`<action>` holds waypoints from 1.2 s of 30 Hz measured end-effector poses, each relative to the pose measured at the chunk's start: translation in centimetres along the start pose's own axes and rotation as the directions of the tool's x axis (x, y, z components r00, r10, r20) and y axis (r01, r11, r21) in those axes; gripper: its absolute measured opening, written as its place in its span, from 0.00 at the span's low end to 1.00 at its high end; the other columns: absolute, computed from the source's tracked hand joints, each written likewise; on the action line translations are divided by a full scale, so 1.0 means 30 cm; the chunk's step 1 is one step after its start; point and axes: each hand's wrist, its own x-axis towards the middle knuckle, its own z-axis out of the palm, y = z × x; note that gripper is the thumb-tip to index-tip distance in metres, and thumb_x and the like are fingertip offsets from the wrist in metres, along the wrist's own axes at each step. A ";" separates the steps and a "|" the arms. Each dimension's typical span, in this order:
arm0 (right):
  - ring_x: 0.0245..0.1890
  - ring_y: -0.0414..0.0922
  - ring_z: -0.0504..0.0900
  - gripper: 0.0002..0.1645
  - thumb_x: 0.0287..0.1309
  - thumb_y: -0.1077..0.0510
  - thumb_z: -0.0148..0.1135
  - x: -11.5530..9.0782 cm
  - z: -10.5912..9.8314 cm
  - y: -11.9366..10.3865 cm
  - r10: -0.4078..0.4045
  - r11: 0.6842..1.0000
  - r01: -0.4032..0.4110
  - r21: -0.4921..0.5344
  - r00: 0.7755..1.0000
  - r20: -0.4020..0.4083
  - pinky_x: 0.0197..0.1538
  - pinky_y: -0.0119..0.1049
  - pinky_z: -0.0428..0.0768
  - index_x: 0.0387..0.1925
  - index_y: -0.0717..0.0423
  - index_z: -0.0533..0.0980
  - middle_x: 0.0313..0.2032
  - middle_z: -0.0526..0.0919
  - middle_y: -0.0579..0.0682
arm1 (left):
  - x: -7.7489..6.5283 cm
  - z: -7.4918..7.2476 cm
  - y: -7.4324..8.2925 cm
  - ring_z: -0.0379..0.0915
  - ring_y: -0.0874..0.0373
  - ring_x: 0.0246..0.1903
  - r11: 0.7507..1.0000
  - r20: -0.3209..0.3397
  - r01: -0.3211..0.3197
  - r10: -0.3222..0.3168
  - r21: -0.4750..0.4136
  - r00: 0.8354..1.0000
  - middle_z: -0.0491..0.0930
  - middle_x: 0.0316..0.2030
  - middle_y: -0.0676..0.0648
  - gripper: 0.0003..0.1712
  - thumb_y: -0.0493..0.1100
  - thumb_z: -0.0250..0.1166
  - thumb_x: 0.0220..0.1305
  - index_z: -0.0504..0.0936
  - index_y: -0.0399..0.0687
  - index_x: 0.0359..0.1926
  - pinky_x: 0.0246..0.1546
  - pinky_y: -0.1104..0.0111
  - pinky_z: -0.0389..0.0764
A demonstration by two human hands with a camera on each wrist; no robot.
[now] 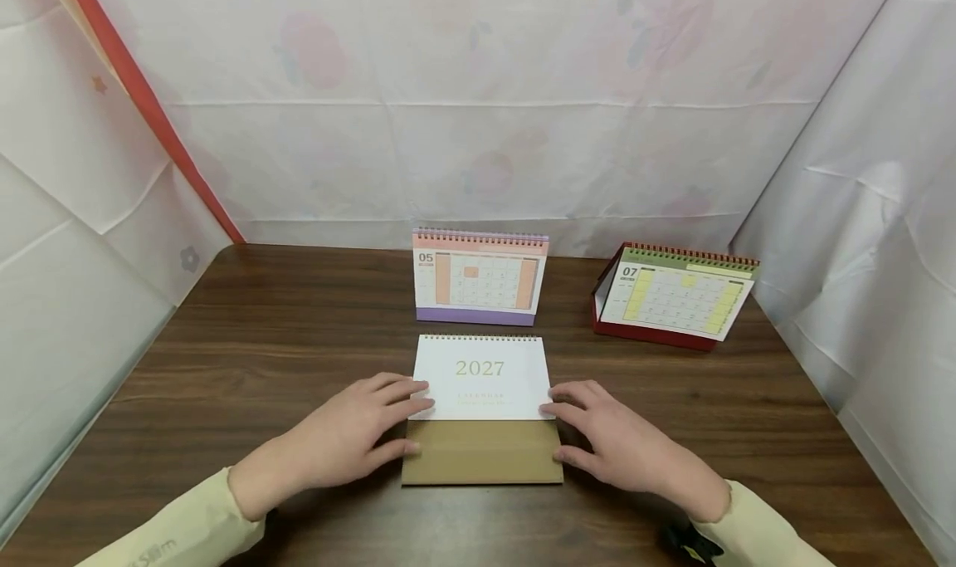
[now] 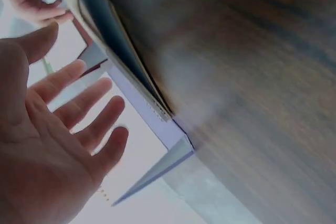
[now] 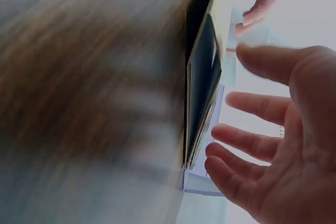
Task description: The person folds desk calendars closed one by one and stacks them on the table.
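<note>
Left hand (image 1: 349, 428) and right hand (image 1: 618, 436) face each other, fingers (image 2: 102, 123) loosely spread.

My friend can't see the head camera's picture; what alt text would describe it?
A person's left hand and right hand flank a white-and-gold 2027 desk calendar on a dark wooden table. Behind it stands a purple-based desk calendar showing 05; farther right, a red-based desk calendar shows 07.

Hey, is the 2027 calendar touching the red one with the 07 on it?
Apart. The head view shows it: bare brown table lies between the 2027 calendar and the red calendar.
</note>
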 end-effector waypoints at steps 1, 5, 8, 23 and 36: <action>0.67 0.49 0.64 0.32 0.63 0.44 0.67 -0.002 0.002 -0.001 -0.011 1.000 0.011 -0.002 1.000 0.015 0.60 0.47 0.74 0.65 0.49 0.74 0.67 0.66 0.52 | -0.002 0.004 0.004 0.64 0.47 0.66 1.000 0.016 -0.016 0.016 0.022 1.000 0.70 0.67 0.45 0.32 0.60 0.63 0.68 0.76 0.50 0.66 0.61 0.50 0.69; 0.74 0.55 0.51 0.44 0.62 0.39 0.67 -0.003 0.014 -0.004 -0.071 0.997 0.073 -0.016 0.993 0.096 0.64 0.51 0.70 0.74 0.48 0.63 0.75 0.53 0.56 | -0.009 0.017 0.020 0.52 0.44 0.72 0.997 0.115 -0.047 0.039 0.067 0.993 0.58 0.74 0.43 0.40 0.66 0.58 0.68 0.67 0.52 0.73 0.65 0.48 0.63; 0.76 0.57 0.44 0.51 0.59 0.39 0.68 0.001 0.023 -0.006 -0.097 0.995 0.101 -0.025 0.984 0.150 0.66 0.52 0.68 0.77 0.46 0.56 0.78 0.44 0.57 | -0.011 0.031 0.025 0.45 0.44 0.75 0.997 0.187 -0.044 0.030 0.071 0.982 0.51 0.77 0.44 0.43 0.70 0.55 0.68 0.62 0.54 0.76 0.68 0.47 0.60; 0.77 0.57 0.41 0.52 0.58 0.37 0.67 0.012 0.045 -0.012 -0.074 0.997 0.079 -0.008 0.960 0.271 0.70 0.56 0.59 0.77 0.45 0.55 0.79 0.42 0.53 | -0.015 0.037 0.036 0.47 0.43 0.74 0.997 0.302 -0.036 0.012 0.072 0.953 0.50 0.77 0.45 0.45 0.72 0.54 0.66 0.61 0.56 0.76 0.65 0.46 0.63; 0.77 0.55 0.41 0.48 0.62 0.37 0.64 0.015 0.015 -0.012 -0.042 0.999 0.040 0.014 0.966 0.256 0.68 0.54 0.63 0.77 0.45 0.57 0.79 0.43 0.51 | 0.015 0.036 0.039 0.49 0.44 0.74 0.998 0.253 -0.016 0.002 0.054 0.967 0.54 0.76 0.45 0.43 0.71 0.56 0.67 0.65 0.56 0.75 0.68 0.42 0.55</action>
